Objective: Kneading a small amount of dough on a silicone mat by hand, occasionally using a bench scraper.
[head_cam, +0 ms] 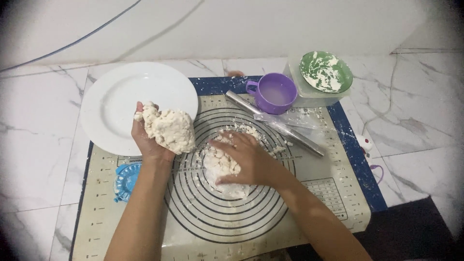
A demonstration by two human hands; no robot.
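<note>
My left hand (pixel 145 140) holds up a rough lump of pale dough (pixel 169 128) above the edge of the white plate (pixel 116 96). My right hand (pixel 244 157) lies palm down on a second patch of crumbly dough and flour (pixel 220 166) in the middle of the baking mat (pixel 241 227), fingers spread over it. The mat is beige with dark concentric rings and a blue border. Loose crumbs are scattered just beyond the fingers.
A metal rolling pin (pixel 275 123) lies diagonally at the mat's upper right. Behind it stand a purple mug of cloudy liquid (pixel 273 93) and a floury green bowl (pixel 325 71) on a clear container. A blue dumpling press (pixel 125 181) sits at the mat's left edge.
</note>
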